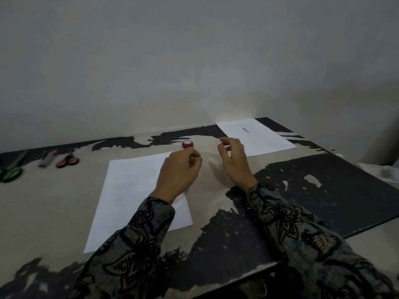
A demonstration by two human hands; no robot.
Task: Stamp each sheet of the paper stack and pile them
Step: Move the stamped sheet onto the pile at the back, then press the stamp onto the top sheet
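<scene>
Two hands [207,165] between paper stack [138,197], stamped sheet [257,137], red stamp [187,144] just beyond

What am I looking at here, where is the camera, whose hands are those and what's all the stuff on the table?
There is no machine here. The one picture comes from a camera worn on a person's head, looking forward and down, so the two patterned sleeves belong to the wearer.

The left hand hangs over the top right corner of a printed paper sheet, fingers curled; whether it pinches anything cannot be told. The right hand hovers with loosely curled fingers and holds nothing.

Just beyond the left hand sits a small red round stamp. Further right lies a stamped sheet with a blue mark near its top. At the far left are red-handled scissors, green-handled scissors and what looks like a pen, all on a worn, peeling table.
</scene>
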